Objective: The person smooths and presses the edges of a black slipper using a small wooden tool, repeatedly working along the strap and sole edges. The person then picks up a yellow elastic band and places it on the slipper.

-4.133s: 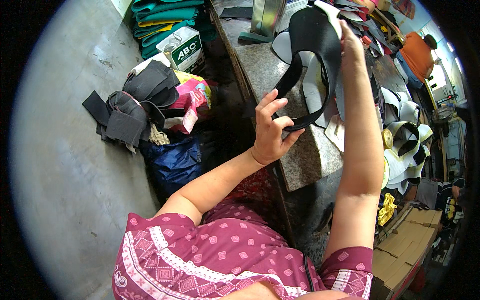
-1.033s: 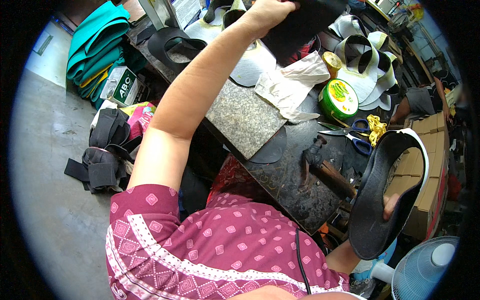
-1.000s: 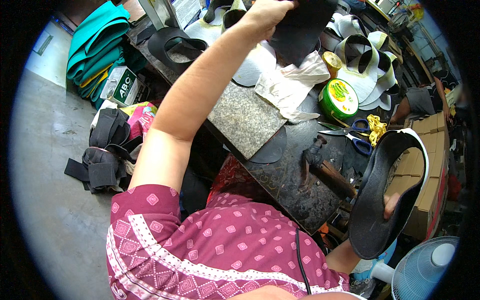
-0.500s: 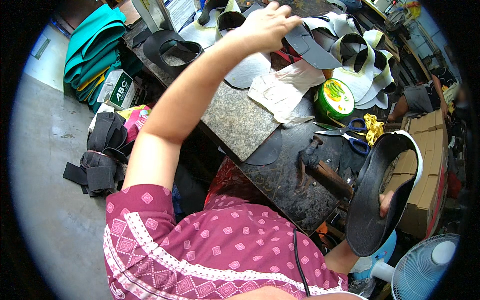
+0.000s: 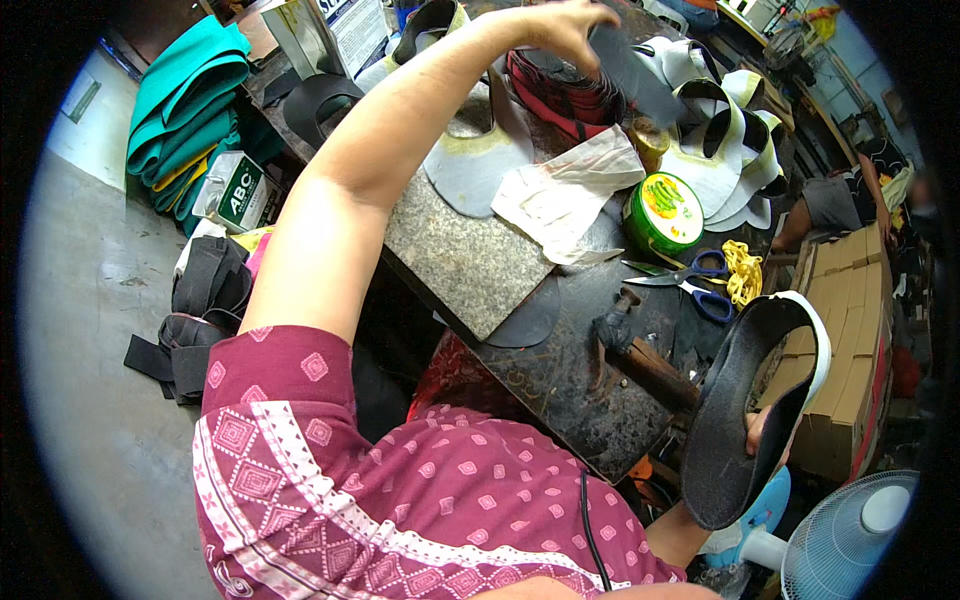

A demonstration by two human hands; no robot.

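My left hand (image 5: 572,32) is stretched across to the far side of the bench, its fingers and thumb around the edge of a blurred dark grey sole piece (image 5: 640,78). At the lower right, my right hand (image 5: 756,432) holds a black sandal (image 5: 722,440) with a wide strap edged in white; part of that hand shows through the strap opening. Just beyond my left hand's wrist lies a red and black bundle of strips (image 5: 565,95). White-grey sandals with straps (image 5: 715,165) are clustered at the far right, and another (image 5: 478,160) rests beside the stone slab.
On the bench are a stone slab (image 5: 465,260), a white cloth (image 5: 570,190), a green round tub (image 5: 665,213), scissors (image 5: 690,280), yellow bands (image 5: 742,272) and a hammer (image 5: 650,365). Cartons (image 5: 840,340) and a fan (image 5: 850,540) stand right; green folded sheets (image 5: 185,110) left.
My left hand has moved slightly up and right, shifting the grey sole piece and uncovering the red and black bundle. The sandal in my right hand has dipped a little.
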